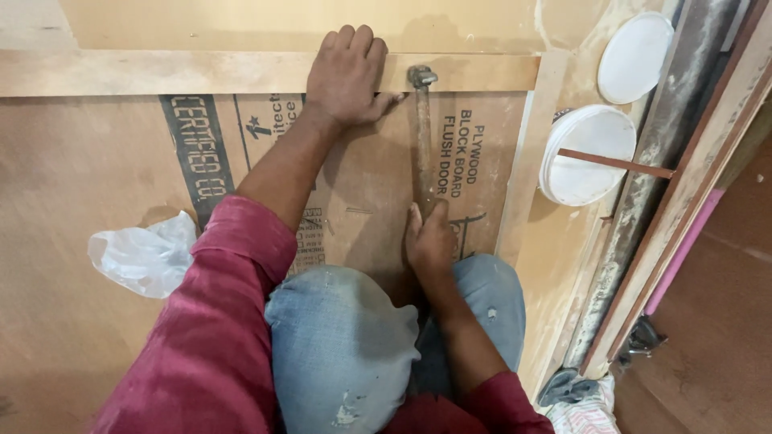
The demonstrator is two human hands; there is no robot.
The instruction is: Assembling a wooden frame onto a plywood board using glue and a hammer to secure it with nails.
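Note:
My right hand (430, 239) grips the wooden handle of a hammer (422, 137), whose metal head rests on a pale wood strip (161, 72) lying across a large plywood board (88, 161). My left hand (347, 74) presses flat on that strip, just left of the hammer head, fingers together over its far edge. Both arms wear dark red sleeves, and my knees in faded blue jeans (338, 337) sit on the board between them.
A crumpled clear plastic bag (145, 253) lies at the left on the board. Two white round lids (591, 153) (635, 55) sit at the right, a thin wood stick across the nearer one. Long wood battens (667, 201) run along the right edge, rags (579, 406) below them.

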